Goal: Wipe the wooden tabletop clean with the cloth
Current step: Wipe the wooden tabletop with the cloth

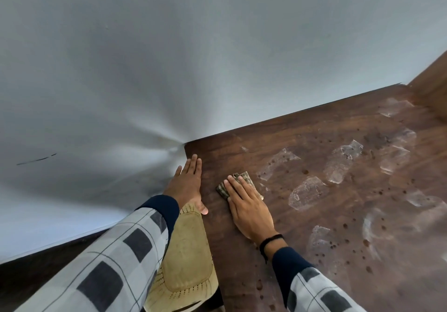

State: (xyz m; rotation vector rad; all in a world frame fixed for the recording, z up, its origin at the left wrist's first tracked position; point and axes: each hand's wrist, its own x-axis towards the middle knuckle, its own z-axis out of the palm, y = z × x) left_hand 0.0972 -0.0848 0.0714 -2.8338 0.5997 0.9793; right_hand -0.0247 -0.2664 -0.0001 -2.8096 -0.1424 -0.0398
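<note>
The dark wooden tabletop [314, 215] fills the right half of the view, marked with whitish smears and small dark spots. A small brownish checked cloth [226, 186] lies near its left edge, pressed flat under the fingers of my right hand [246, 205]. My left hand [187, 186] rests flat with fingers together along the table's left edge, holding nothing.
A pale grey wall [169, 57] meets the table's far edge. A beige perforated seat cushion [186, 263] sits just left of the table below my left arm. A raised wooden panel [433, 86] stands at the far right corner.
</note>
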